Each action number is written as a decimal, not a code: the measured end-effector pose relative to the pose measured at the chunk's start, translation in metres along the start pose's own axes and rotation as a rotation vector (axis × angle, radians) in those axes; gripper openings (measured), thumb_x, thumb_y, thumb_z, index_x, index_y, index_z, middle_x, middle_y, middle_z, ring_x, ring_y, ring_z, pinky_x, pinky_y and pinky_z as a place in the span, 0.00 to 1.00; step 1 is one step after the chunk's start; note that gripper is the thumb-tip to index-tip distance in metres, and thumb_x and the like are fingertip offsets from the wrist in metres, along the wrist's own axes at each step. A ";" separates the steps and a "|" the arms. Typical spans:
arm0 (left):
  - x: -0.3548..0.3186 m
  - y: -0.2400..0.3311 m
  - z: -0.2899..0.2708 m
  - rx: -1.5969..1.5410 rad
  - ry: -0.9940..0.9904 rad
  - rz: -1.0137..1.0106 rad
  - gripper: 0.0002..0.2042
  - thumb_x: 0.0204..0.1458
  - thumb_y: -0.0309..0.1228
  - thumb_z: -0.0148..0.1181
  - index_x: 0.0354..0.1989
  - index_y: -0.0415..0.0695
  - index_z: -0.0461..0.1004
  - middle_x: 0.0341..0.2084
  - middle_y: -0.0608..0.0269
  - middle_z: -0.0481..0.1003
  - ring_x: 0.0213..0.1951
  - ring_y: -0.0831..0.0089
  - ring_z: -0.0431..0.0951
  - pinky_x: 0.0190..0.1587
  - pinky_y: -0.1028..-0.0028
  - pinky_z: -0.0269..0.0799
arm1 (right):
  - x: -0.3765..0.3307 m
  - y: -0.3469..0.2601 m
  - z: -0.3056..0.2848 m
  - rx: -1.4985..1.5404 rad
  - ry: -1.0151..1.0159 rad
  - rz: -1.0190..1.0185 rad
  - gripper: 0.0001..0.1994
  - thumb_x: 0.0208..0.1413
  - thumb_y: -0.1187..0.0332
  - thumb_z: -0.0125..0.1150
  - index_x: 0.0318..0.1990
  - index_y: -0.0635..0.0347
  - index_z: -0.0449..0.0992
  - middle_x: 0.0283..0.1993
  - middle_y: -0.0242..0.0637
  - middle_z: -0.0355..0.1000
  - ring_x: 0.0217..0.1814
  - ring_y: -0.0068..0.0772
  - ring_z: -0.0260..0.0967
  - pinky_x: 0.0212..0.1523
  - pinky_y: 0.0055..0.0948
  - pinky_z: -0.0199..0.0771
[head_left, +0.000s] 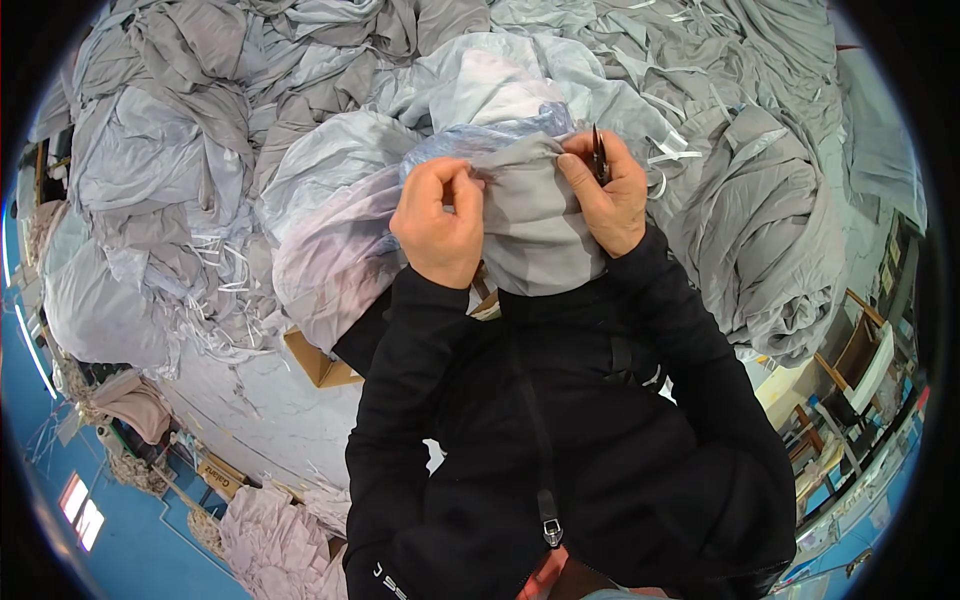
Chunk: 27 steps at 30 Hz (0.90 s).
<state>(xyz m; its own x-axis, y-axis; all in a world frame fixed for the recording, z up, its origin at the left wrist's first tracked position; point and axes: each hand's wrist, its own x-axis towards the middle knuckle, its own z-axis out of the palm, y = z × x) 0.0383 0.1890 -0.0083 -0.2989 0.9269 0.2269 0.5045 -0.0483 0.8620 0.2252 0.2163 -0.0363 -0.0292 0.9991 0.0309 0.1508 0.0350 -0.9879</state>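
A stretch of grey fabric (535, 215) spans the space between my hands and hangs down to my black jacket. My left hand (438, 222) is closed in a pinch on its upper left edge. With thumb and forefinger, my right hand (612, 190) grips the upper right edge. That hand also keeps a pair of dark, pointed thread snips (599, 158), tips upward, tucked in its fingers. Behind the fabric bunches a blue, white and pale pink cloth (470, 135). Part of it spreads left of my left hand.
Heaped grey cloth (330, 90) covers the far side, with a large rolled bundle (760, 220) at right. White ties (225, 265) trail from the left pile. A cardboard box (318, 362) sits beside my left forearm. Pink cloth (275, 540) lies low at left.
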 end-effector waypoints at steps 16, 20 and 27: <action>-0.003 0.003 0.024 0.327 0.042 0.453 0.09 0.39 0.17 0.62 0.30 0.39 0.75 0.32 0.59 0.74 0.32 0.60 0.77 0.33 0.67 0.75 | 0.045 -0.025 0.009 -0.184 -0.324 -0.093 0.05 0.52 0.74 0.66 0.32 0.63 0.75 0.28 0.31 0.70 0.28 0.21 0.64 0.30 0.22 0.65; -0.003 -0.002 0.025 0.310 0.110 0.497 0.08 0.38 0.15 0.60 0.29 0.38 0.74 0.30 0.58 0.74 0.29 0.60 0.77 0.30 0.67 0.75 | 0.042 -0.021 0.014 -0.189 -0.289 -0.121 0.04 0.53 0.74 0.65 0.32 0.63 0.75 0.28 0.31 0.69 0.28 0.21 0.63 0.30 0.22 0.64; -0.008 0.000 0.019 0.061 0.082 0.253 0.07 0.40 0.14 0.58 0.27 0.39 0.72 0.30 0.57 0.75 0.27 0.62 0.77 0.28 0.71 0.74 | 0.041 -0.018 0.014 -0.187 -0.238 -0.188 0.04 0.53 0.75 0.64 0.32 0.63 0.74 0.28 0.33 0.69 0.28 0.24 0.64 0.30 0.24 0.65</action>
<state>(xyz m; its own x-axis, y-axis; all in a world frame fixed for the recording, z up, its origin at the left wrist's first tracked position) 0.0560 0.1887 -0.0192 -0.2205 0.8546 0.4702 0.6190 -0.2499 0.7446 0.2074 0.2559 -0.0197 -0.2994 0.9420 0.1519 0.2985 0.2437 -0.9228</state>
